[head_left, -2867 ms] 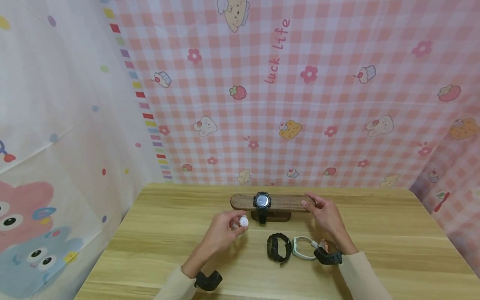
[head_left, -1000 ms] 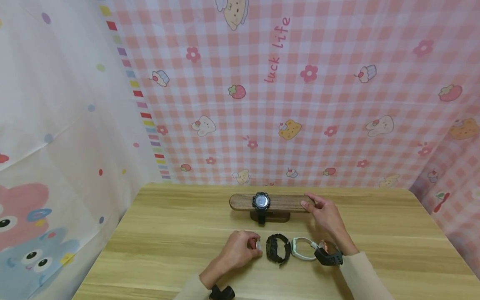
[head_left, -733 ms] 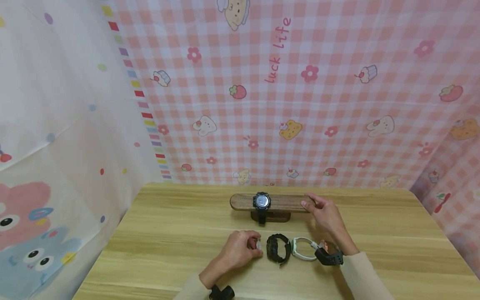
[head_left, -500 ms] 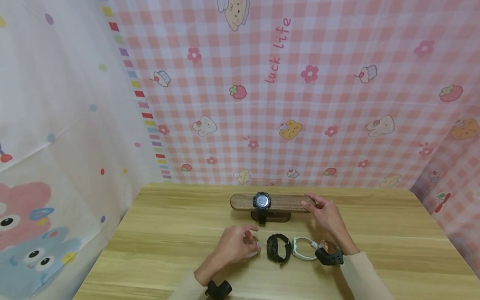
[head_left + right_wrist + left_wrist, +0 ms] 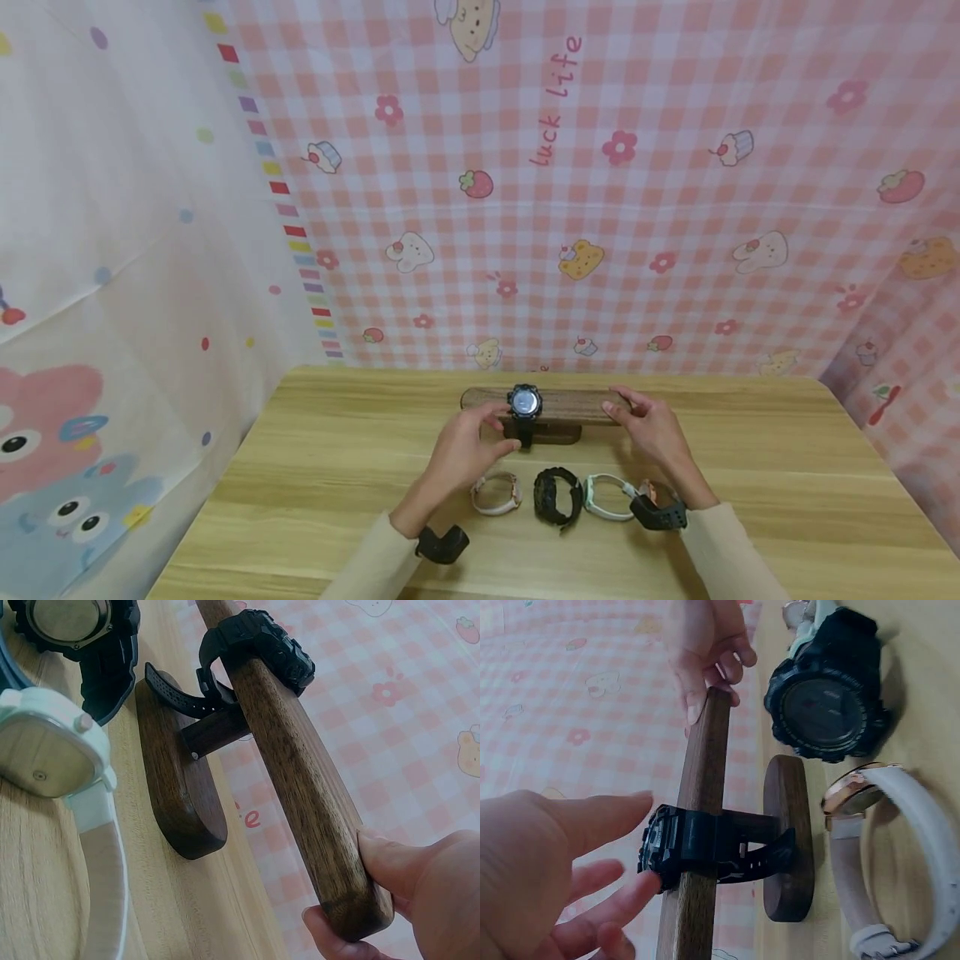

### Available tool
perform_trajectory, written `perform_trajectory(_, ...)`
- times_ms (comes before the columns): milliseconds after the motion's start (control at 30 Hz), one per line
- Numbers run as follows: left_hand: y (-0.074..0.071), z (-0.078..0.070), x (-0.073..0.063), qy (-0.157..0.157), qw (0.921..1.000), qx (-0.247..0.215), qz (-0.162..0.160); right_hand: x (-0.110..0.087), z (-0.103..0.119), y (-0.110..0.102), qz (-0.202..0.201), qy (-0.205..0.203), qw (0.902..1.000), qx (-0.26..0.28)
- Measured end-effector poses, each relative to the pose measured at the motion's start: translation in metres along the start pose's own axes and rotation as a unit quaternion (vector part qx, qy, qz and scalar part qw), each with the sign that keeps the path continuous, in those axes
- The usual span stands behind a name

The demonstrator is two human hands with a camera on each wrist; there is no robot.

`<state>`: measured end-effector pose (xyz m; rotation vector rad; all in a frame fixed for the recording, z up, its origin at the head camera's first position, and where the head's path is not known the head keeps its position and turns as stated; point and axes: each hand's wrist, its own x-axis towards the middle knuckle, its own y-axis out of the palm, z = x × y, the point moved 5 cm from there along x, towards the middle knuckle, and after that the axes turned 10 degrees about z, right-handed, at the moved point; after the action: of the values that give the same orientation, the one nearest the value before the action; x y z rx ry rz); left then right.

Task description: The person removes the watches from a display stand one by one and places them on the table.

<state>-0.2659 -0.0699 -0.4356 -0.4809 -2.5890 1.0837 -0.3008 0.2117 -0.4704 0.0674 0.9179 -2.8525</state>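
Observation:
A brown wooden watch stand (image 5: pixel 570 406) has a crossbar on a short post and an oblong base. Round its bar hangs a black digital watch (image 5: pixel 524 401), strap end dangling loose underneath. My left hand (image 5: pixel 463 450) is at this watch, thumb and fingers spread and fingertips right by its case in the left wrist view. My right hand (image 5: pixel 654 432) grips the bar's right end between thumb and fingers (image 5: pixel 337 937). In front of the stand lies a white-strapped watch with a rose-gold case (image 5: pixel 497 493), its strap closed in a loop.
To the right of the white-strapped watch a second black watch (image 5: pixel 557 497), a pale mint watch (image 5: pixel 608 496) and an orange-toned watch (image 5: pixel 649 492) stand in a row. The wooden table (image 5: pixel 337 483) ends at a checked cloth (image 5: pixel 525 317) behind the stand.
My left hand has set the white-strapped watch down left of the second black watch, let go, and moved up to the watch on the stand. My right hand has stayed on the bar.

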Motion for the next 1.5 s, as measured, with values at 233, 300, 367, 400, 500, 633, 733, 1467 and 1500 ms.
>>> perform_trajectory(233, 0.000, 0.000, 0.015, -0.011, 0.9985, 0.014, -0.052, -0.001, -0.001, 0.000, -0.003, -0.002, 1.0000, -0.001)
perform_trajectory(300, 0.002, 0.001, 0.019, -0.016, 0.9982, 0.013, -0.057, 0.000, -0.001, 0.000, -0.003, -0.003, 1.0000, -0.002)
perform_trajectory(367, 0.003, 0.001, 0.022, -0.023, 0.9979, 0.011, -0.060, 0.000, 0.000, 0.000, -0.002, -0.003, 1.0000, -0.002)
perform_trajectory(400, 0.004, 0.002, 0.023, -0.026, 0.9977, 0.012, -0.061, 0.000, 0.000, 0.000, -0.002, -0.003, 1.0000, -0.002)
perform_trajectory(500, 0.008, 0.002, 0.026, -0.033, 0.9974, 0.014, -0.063, -0.001, 0.000, -0.001, -0.001, -0.004, 1.0000, -0.003)
perform_trajectory(633, 0.012, 0.005, 0.029, -0.040, 0.9967, 0.034, -0.061, 0.000, 0.000, -0.001, 0.001, -0.005, 1.0000, -0.004)
perform_trajectory(733, 0.014, 0.005, 0.031, -0.042, 0.9961, 0.049, -0.061, 0.000, 0.000, -0.001, 0.002, -0.004, 1.0000, -0.006)
perform_trajectory(1467, 0.020, 0.003, 0.039, -0.065, 0.9900, 0.111, -0.058, 0.001, 0.001, -0.002, -0.005, -0.008, 0.9999, -0.008)
perform_trajectory(1500, 0.020, 0.003, 0.039, -0.063, 0.9899, 0.112, -0.060, 0.001, 0.001, -0.002, -0.006, -0.007, 0.9999, -0.007)
